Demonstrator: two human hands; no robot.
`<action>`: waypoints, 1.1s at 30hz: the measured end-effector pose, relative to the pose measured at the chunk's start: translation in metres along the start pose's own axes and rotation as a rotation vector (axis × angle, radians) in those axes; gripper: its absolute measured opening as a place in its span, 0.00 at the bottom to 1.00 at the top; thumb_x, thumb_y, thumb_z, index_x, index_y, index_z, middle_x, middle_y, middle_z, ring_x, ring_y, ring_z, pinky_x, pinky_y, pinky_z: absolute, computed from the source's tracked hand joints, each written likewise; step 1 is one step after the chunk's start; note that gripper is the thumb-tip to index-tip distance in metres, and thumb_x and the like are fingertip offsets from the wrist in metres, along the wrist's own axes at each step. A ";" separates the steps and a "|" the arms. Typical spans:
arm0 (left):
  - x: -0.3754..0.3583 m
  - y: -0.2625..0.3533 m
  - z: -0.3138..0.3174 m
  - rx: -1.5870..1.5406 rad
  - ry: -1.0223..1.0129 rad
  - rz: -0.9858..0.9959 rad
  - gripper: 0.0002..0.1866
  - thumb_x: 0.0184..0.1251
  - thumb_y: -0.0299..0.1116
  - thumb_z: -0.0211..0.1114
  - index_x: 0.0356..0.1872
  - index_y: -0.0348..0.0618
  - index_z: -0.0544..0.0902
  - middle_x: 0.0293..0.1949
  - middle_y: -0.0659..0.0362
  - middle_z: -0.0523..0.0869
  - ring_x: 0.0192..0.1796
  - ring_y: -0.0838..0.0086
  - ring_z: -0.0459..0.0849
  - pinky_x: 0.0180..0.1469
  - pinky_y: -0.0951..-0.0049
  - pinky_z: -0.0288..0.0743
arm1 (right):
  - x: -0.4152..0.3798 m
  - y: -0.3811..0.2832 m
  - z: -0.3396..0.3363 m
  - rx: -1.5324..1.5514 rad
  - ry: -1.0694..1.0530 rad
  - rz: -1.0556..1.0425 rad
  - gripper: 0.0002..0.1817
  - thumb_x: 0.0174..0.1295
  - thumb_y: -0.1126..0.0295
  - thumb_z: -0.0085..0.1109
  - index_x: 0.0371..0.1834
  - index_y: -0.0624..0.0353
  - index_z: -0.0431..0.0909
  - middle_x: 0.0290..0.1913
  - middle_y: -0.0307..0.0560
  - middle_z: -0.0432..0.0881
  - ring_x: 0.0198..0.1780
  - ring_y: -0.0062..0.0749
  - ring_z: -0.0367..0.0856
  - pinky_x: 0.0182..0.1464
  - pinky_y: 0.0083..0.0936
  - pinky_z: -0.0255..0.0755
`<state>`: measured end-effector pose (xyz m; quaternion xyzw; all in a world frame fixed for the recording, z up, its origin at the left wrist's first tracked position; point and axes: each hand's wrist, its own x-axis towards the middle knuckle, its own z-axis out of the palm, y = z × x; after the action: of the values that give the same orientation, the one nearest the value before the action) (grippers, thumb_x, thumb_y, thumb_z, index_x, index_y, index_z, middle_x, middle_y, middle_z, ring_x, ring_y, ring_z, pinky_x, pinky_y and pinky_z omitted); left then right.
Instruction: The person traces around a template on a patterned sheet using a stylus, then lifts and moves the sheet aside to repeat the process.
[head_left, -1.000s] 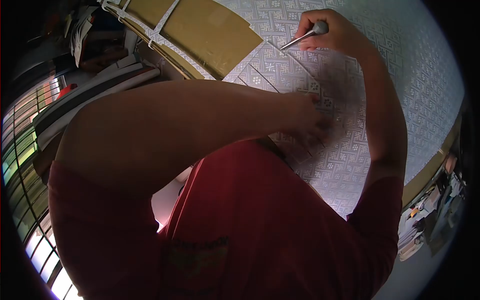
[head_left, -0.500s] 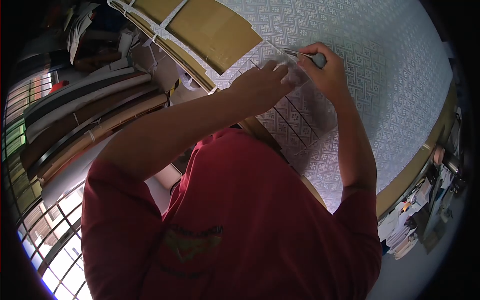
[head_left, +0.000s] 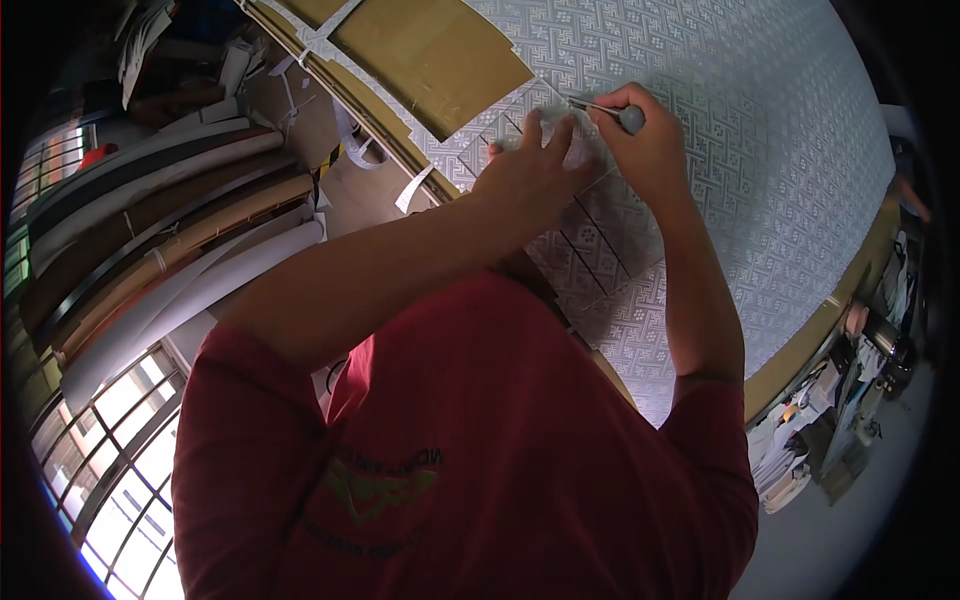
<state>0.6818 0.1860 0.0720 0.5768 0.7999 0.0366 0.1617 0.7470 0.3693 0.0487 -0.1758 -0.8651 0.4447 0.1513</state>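
A clear sheet or template (head_left: 610, 235) with dark lines lies over the white patterned material (head_left: 735, 150). My left hand (head_left: 540, 165) presses flat on it with the fingers spread. In my right hand (head_left: 645, 135) is a thin pointed tool with a rounded grey handle (head_left: 631, 120). Its tip meets the material near the top edge of the clear sheet, just beyond my left fingertips. Brown board (head_left: 430, 60) shows through a cut-out left of my hands.
Rolls of material (head_left: 150, 230) are stacked at the left, above a barred window (head_left: 120, 450). Scraps and papers (head_left: 800, 430) hang or lie by the right table edge, near a dark cylinder (head_left: 885, 335). Part of another person's arm (head_left: 911, 198) shows at the far right.
My left hand's fingers have spread and straightened over the clear sheet. My right hand keeps its hold on the tool, nearly in place. The view has shifted slightly.
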 end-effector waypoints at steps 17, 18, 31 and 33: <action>0.002 0.000 0.005 0.036 -0.021 -0.018 0.45 0.57 0.42 0.81 0.78 0.70 0.73 0.83 0.44 0.59 0.79 0.32 0.64 0.55 0.35 0.89 | 0.020 0.010 0.031 0.131 0.056 -0.062 0.09 0.68 0.68 0.72 0.45 0.60 0.85 0.42 0.48 0.92 0.44 0.36 0.91 0.49 0.31 0.82; 0.002 0.000 0.005 0.024 -0.028 -0.022 0.44 0.58 0.42 0.81 0.78 0.70 0.73 0.83 0.44 0.58 0.79 0.32 0.63 0.55 0.35 0.88 | 0.023 0.010 0.028 0.136 0.031 -0.057 0.09 0.68 0.68 0.72 0.45 0.60 0.85 0.41 0.47 0.91 0.44 0.33 0.90 0.49 0.30 0.81; 0.003 0.002 0.002 -0.049 -0.089 -0.073 0.39 0.65 0.34 0.73 0.79 0.67 0.72 0.85 0.42 0.56 0.83 0.32 0.58 0.63 0.29 0.81 | 0.110 0.002 -0.013 0.070 -0.581 -0.194 0.07 0.63 0.74 0.74 0.41 0.62 0.85 0.39 0.41 0.90 0.43 0.25 0.85 0.51 0.26 0.79; 0.004 0.003 0.006 -0.052 -0.074 -0.080 0.37 0.68 0.33 0.70 0.79 0.67 0.73 0.85 0.42 0.56 0.83 0.31 0.58 0.63 0.29 0.82 | 0.129 -0.002 -0.017 0.061 -0.664 -0.213 0.07 0.62 0.75 0.74 0.40 0.62 0.85 0.39 0.40 0.90 0.43 0.25 0.85 0.50 0.26 0.79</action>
<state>0.6850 0.1897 0.0665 0.5409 0.8145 0.0295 0.2074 0.6389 0.4373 0.0735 0.0743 -0.8669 0.4851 -0.0875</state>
